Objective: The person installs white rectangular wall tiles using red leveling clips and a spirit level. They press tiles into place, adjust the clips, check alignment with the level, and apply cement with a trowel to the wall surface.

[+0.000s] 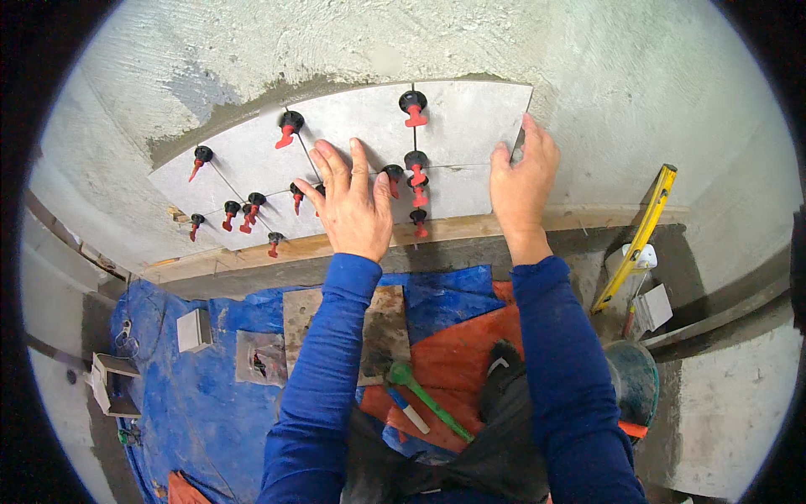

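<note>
Light grey wall tiles point(353, 122) cover part of the rough wall in two rows, joined at the seams by black-and-red tile levelling clips point(412, 107). My left hand point(353, 210) lies with fingers spread on the tiles in the middle, among several clips; its palm covers part of a seam. At the right end of the rows, my right hand point(526, 181) grips the outer edge of the end tile point(470, 118), thumb toward its face and fingers along its side. Some of those fingertips are hidden.
A wooden batten point(457, 228) runs under the tiles. A yellow spirit level point(638, 239) leans at the right, near a dark bucket point(634, 382). Below lie a blue tarp point(180, 403), a stained board point(386, 315), a green-headed tool point(430, 403) and a small box point(194, 331).
</note>
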`<action>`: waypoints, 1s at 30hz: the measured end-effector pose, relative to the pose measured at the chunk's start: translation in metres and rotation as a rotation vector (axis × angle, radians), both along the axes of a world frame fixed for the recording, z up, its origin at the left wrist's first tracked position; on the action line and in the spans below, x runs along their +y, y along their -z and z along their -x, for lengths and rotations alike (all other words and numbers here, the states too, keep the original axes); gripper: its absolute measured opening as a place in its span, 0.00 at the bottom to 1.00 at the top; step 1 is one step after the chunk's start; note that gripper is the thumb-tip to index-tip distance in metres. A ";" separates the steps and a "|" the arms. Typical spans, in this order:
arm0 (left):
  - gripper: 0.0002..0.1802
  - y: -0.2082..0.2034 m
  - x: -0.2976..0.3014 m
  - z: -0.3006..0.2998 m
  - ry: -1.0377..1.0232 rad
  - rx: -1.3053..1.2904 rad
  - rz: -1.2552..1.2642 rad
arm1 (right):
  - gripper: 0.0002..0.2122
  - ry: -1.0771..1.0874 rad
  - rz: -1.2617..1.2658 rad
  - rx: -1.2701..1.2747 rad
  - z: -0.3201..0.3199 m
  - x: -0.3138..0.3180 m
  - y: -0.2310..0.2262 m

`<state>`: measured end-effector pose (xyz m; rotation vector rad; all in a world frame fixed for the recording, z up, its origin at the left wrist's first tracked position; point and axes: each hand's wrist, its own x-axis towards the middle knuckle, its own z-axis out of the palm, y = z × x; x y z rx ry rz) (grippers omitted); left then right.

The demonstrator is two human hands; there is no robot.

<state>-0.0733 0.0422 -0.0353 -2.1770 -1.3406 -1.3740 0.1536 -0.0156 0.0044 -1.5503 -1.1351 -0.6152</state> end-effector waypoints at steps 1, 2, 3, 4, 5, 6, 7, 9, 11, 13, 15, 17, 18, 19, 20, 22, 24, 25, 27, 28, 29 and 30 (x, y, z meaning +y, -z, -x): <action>0.33 -0.002 -0.002 -0.001 -0.027 -0.005 -0.016 | 0.27 -0.006 0.004 0.034 0.000 0.001 -0.001; 0.31 -0.004 -0.004 -0.001 -0.054 -0.009 -0.033 | 0.27 -0.006 -0.012 0.030 0.000 0.002 -0.002; 0.29 -0.009 -0.006 -0.001 -0.085 -0.009 -0.019 | 0.27 -0.009 -0.022 0.046 -0.001 0.002 -0.004; 0.28 -0.015 -0.007 0.001 -0.082 -0.024 -0.072 | 0.27 -0.013 -0.032 0.062 -0.001 0.003 -0.006; 0.26 -0.023 -0.007 0.002 -0.082 -0.037 -0.096 | 0.27 -0.004 -0.021 0.068 0.000 0.004 -0.009; 0.25 -0.031 -0.007 0.003 -0.084 -0.046 -0.065 | 0.26 0.008 -0.010 0.075 -0.001 0.004 -0.011; 0.24 -0.041 -0.003 0.001 -0.078 -0.052 -0.288 | 0.26 0.033 0.025 0.092 -0.001 0.003 -0.013; 0.25 -0.058 0.005 0.001 -0.014 -0.089 -0.335 | 0.26 -0.021 -0.013 0.135 -0.001 0.003 -0.016; 0.25 -0.068 0.011 -0.003 0.026 -0.138 -0.365 | 0.26 -0.038 -0.024 0.158 0.000 0.002 -0.016; 0.23 -0.066 0.007 -0.002 0.085 -0.188 -0.342 | 0.26 -0.030 -0.044 0.147 0.001 0.002 -0.016; 0.19 -0.062 0.002 0.001 0.080 -0.190 -0.311 | 0.26 -0.006 -0.063 0.115 0.000 0.004 -0.015; 0.17 -0.059 0.001 0.007 0.095 -0.235 -0.272 | 0.25 0.013 -0.065 0.079 -0.001 0.005 -0.013; 0.16 -0.060 0.000 0.011 0.089 -0.246 -0.248 | 0.24 0.023 -0.064 0.062 -0.002 0.006 -0.013; 0.13 -0.063 0.002 0.015 0.085 -0.236 -0.322 | 0.23 0.040 -0.041 0.060 -0.003 0.007 -0.014; 0.14 -0.064 -0.001 0.018 0.119 -0.287 -0.244 | 0.24 0.056 -0.089 -0.011 -0.004 0.008 -0.015; 0.15 -0.073 -0.003 0.028 0.095 -0.244 -0.281 | 0.25 0.110 -0.117 -0.128 -0.005 0.007 -0.016; 0.15 -0.089 -0.009 0.037 0.158 -0.302 -0.255 | 0.21 0.095 -0.124 -0.031 0.001 0.001 -0.014; 0.15 -0.097 -0.015 0.039 0.253 -0.408 -0.160 | 0.19 0.090 -0.136 0.017 0.006 0.000 -0.015; 0.14 -0.113 -0.037 0.049 0.398 -0.337 -0.126 | 0.17 0.070 -0.132 0.056 0.012 -0.006 -0.020; 0.16 -0.122 -0.052 0.054 0.447 -0.170 -0.176 | 0.16 0.057 -0.137 0.074 0.013 -0.010 -0.023; 0.18 -0.127 -0.065 0.054 0.478 -0.331 0.056 | 0.17 0.046 -0.140 0.088 0.015 -0.013 -0.026; 0.17 -0.130 -0.086 0.059 0.522 -0.031 0.154 | 0.17 0.034 -0.147 0.097 0.015 -0.014 -0.029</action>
